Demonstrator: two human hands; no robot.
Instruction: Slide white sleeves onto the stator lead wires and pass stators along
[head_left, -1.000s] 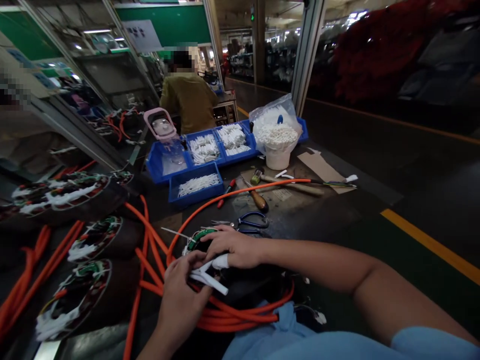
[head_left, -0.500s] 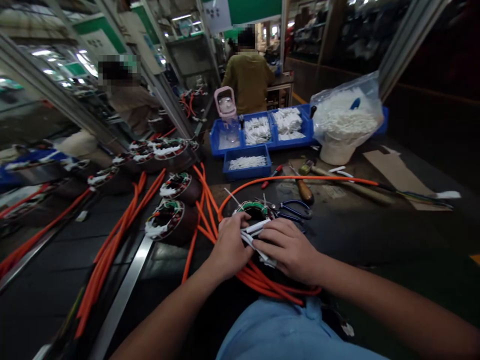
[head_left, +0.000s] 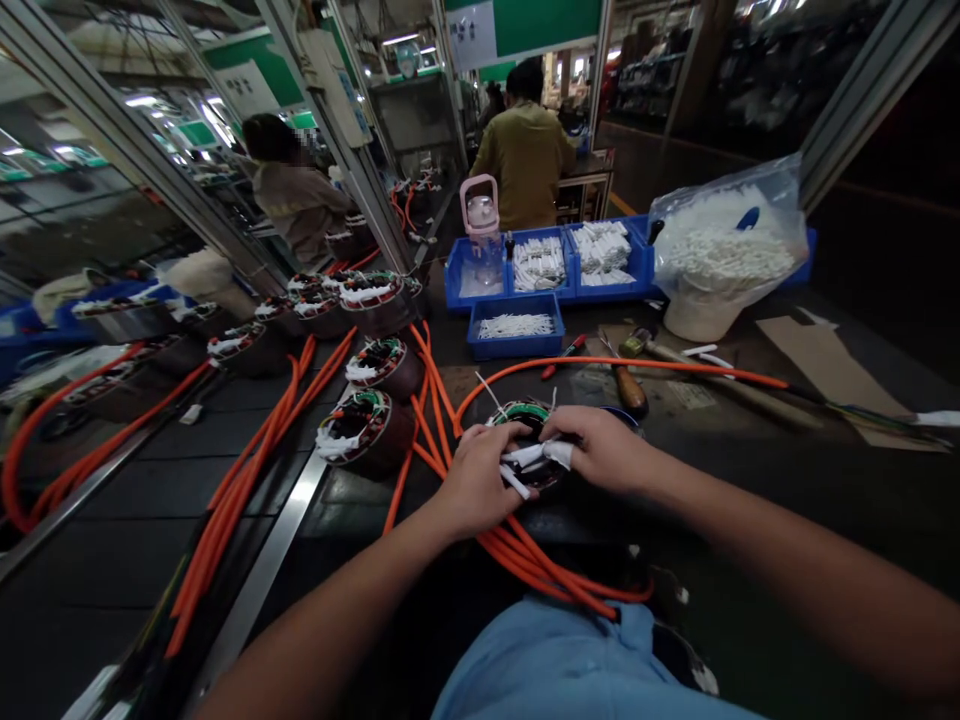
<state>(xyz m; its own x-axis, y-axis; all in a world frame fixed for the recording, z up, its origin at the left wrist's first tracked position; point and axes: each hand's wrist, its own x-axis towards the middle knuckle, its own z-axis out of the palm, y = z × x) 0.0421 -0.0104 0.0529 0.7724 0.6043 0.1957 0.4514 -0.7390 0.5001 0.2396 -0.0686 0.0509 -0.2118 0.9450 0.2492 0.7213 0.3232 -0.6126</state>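
A round stator (head_left: 523, 411) with green and dark windings stands on the dark bench in front of me, partly hidden by my hands. White sleeved leads (head_left: 527, 456) lie across its near side. My left hand (head_left: 484, 470) is closed round the leads from the left, thumb on top. From the right, my right hand (head_left: 596, 447) pinches the leads' right end, where a flat white piece shows. Orange cables (head_left: 525, 565) run from beside the stator toward my lap.
Blue bins (head_left: 574, 280) with white sleeves stand behind, beside a bagged white tub (head_left: 694, 305). A screwdriver (head_left: 630, 388) lies right of the stator. More stators (head_left: 371, 435) and orange cables fill the left. Two people sit farther back.
The view has shifted, so the scene sits farther right. My right hand has moved up and back along the white leads, and its fingers are now pinched at their right end.
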